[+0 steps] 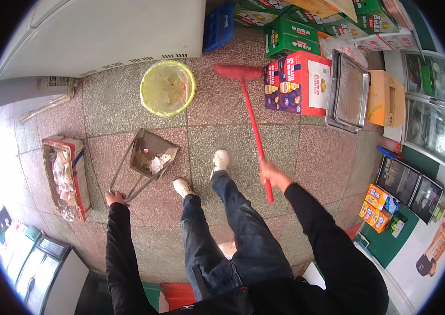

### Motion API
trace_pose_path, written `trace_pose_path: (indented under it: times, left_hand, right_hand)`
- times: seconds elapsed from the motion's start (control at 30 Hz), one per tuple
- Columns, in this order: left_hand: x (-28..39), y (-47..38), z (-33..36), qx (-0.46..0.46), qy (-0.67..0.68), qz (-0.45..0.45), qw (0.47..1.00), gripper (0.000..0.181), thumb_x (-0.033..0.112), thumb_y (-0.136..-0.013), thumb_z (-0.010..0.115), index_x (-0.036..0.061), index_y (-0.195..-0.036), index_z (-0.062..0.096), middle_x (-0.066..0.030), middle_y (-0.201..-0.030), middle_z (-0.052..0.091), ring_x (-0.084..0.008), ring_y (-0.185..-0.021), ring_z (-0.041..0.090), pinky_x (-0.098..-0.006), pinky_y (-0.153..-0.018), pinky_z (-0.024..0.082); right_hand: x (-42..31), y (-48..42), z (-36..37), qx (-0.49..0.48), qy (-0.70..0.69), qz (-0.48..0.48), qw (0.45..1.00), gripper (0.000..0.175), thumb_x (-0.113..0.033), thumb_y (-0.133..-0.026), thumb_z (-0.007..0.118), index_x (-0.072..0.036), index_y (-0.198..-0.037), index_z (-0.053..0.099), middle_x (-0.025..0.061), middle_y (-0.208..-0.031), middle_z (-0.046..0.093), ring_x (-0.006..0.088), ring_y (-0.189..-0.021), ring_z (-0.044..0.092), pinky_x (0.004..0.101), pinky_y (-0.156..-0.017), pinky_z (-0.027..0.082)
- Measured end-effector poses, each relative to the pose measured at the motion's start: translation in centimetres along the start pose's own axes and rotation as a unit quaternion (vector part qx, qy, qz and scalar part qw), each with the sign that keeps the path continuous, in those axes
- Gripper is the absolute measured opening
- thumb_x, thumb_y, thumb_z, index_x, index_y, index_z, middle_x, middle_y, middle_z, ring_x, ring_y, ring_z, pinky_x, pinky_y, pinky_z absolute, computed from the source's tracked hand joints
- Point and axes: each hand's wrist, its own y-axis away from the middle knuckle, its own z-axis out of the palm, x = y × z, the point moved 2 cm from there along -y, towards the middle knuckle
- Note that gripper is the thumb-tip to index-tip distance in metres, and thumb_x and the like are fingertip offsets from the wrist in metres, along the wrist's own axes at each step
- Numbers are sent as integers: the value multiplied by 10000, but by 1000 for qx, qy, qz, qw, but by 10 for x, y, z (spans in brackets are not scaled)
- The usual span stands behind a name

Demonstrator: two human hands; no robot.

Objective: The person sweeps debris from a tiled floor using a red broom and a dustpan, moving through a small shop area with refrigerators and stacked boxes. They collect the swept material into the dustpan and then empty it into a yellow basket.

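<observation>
My left hand (116,197) grips the handle end of a metal dustpan (141,163), whose pan lies ahead of my feet to the left. Crumpled white paper (160,163) and a small red-and-white scrap sit in the pan. With my right hand (274,175) I hold the red stick of a broom (253,114) near its upper end. Its red head, blurred, is at the floor beside a red and dark blue beer carton (285,84). A yellow-rimmed waste bin (194,84), lined with a clear bag, stands between the dustpan and the far cabinet; some litter shows inside.
At left stands an open box of cups and plastic wrap (64,173). A white appliance (128,35) and a blue crate (218,26) line the far side. Green cartons (291,37), metal trays (350,90) and a tan carton (385,98) crowd the right.
</observation>
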Motion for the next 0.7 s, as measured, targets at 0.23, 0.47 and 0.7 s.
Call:
trace_pose_path:
  times: [0.23, 0.47, 0.7]
  left_hand:
    - [-8, -3, -3, -42, 37, -4, 998, 111, 124, -921, 503, 65, -990, 439, -119, -691, 605, -259, -478, 602, -417, -326, 526]
    - [-14, 20, 0, -172, 156, 92, 968, 450, 193, -767, 765, 42, -988, 403, -119, -848, 556, -236, -618, 641, -386, -369, 572]
    - [-37, -11, -46, -280, 46, 232, 931, 496, 166, -734, 837, -25, -1037, 494, -103, -793, 579, -183, -605, 622, -319, -392, 549]
  right_hand:
    - [130, 148, 36, -110, -90, 136, 981, 512, -601, -969, 439, -140, -748, 399, -38, -524, 323, 101, -375, 322, 279, -341, 294]
    - [157, 167, 73, 25, -22, -10, 999, 503, -601, -965, 451, -136, -773, 444, -31, -494, 380, 100, -358, 372, 278, -333, 307]
    - [117, 19, 156, 86, -24, -39, 995, 534, -581, -996, 372, -125, -718, 398, 14, -501, 379, 144, -366, 394, 321, -356, 354]
